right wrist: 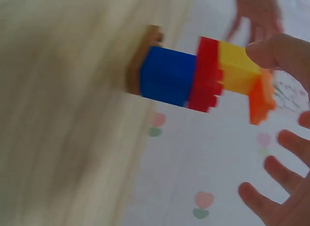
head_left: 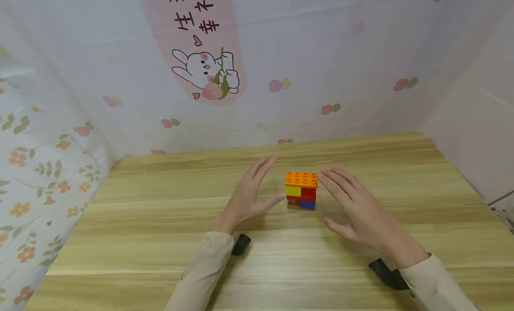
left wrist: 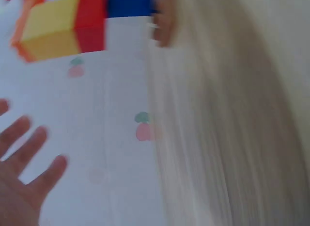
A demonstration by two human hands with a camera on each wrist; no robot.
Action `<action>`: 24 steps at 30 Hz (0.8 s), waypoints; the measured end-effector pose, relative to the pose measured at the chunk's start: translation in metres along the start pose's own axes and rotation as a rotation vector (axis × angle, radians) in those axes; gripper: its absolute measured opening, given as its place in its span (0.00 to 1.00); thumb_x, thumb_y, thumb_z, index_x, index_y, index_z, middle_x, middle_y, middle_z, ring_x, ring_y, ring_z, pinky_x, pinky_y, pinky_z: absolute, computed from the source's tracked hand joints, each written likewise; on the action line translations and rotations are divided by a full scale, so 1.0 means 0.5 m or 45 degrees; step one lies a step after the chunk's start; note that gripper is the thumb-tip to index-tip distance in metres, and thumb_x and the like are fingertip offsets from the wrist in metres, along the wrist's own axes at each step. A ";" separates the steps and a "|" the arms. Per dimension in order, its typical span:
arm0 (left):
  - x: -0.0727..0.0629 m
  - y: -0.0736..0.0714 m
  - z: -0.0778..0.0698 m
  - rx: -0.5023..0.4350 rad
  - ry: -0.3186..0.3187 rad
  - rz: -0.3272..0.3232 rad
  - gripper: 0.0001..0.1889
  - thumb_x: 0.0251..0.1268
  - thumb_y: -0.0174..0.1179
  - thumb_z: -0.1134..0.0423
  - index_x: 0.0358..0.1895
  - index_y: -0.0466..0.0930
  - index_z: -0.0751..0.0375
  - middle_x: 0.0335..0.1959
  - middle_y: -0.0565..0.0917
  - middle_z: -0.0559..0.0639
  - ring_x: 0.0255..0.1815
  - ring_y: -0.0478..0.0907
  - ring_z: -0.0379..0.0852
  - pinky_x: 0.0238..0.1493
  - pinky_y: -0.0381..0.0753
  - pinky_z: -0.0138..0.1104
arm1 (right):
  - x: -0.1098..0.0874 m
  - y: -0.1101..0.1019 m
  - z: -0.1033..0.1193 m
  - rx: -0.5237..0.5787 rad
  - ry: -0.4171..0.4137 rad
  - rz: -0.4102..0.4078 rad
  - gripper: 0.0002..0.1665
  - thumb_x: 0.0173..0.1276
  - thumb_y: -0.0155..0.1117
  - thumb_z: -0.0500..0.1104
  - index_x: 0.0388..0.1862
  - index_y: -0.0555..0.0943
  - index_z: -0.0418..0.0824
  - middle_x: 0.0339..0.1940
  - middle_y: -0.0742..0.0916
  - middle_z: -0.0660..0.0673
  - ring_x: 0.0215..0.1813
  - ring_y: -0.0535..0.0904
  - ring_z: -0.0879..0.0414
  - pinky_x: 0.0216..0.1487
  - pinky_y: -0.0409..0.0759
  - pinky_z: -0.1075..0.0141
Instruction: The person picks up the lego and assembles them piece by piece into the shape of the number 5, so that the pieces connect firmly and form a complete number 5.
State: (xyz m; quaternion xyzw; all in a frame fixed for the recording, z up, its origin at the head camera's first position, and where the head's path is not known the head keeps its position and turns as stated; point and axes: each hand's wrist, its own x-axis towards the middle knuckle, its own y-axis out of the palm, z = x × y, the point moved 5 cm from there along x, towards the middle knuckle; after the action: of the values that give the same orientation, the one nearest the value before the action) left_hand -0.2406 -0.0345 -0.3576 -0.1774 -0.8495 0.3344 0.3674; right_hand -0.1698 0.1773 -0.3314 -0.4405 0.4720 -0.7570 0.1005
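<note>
A small stack of toy building bricks stands upright on the table. It has a brown base plate (head_left: 293,204), a blue brick (head_left: 307,205), a red layer (head_left: 294,197), a yellow brick (head_left: 293,191) and a studded orange plate (head_left: 301,179) on top. To its left is my left hand (head_left: 250,195), fingers extended, thumb tip close to the stack's side. My right hand (head_left: 357,210) stands on the other side with spread fingers, fingertips near the orange plate. Whether any finger touches the bricks I cannot tell. Neither hand grips anything.
The wood-grain table (head_left: 160,204) reaches back to a white cloth (head_left: 305,47) printed with hearts and a rabbit. A flowered cloth (head_left: 44,204) hangs at the left. Dark pieces show at the left wrist (head_left: 241,245) and right wrist (head_left: 387,275).
</note>
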 end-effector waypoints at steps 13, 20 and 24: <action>-0.021 0.031 -0.018 0.591 0.420 0.200 0.56 0.38 0.72 0.43 0.66 0.43 0.57 0.72 0.43 0.62 0.71 0.46 0.54 0.63 0.56 0.53 | -0.018 0.050 -0.008 -0.075 -0.001 0.105 0.51 0.65 0.53 0.62 0.72 0.49 0.30 0.73 0.56 0.35 0.71 0.47 0.36 0.69 0.43 0.51; -0.015 0.052 -0.010 0.634 0.366 0.301 0.52 0.41 0.72 0.46 0.64 0.44 0.57 0.72 0.40 0.58 0.71 0.47 0.53 0.64 0.54 0.55 | -0.018 0.062 -0.020 -0.135 0.057 0.180 0.68 0.38 0.78 0.47 0.73 0.48 0.33 0.74 0.55 0.39 0.73 0.45 0.40 0.69 0.46 0.50; -0.014 0.058 -0.007 0.640 0.325 0.335 0.53 0.43 0.72 0.49 0.66 0.42 0.58 0.73 0.40 0.56 0.72 0.42 0.51 0.65 0.51 0.53 | -0.013 0.067 -0.024 -0.133 0.077 0.189 0.70 0.37 0.80 0.47 0.73 0.47 0.33 0.74 0.54 0.38 0.73 0.45 0.40 0.69 0.44 0.52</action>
State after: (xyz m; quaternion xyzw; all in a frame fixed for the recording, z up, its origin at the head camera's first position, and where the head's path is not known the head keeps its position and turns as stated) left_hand -0.2317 -0.0164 -0.3796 -0.2299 -0.6569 0.5537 0.4572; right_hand -0.1836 0.1707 -0.3639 -0.3858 0.5451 -0.7348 0.1189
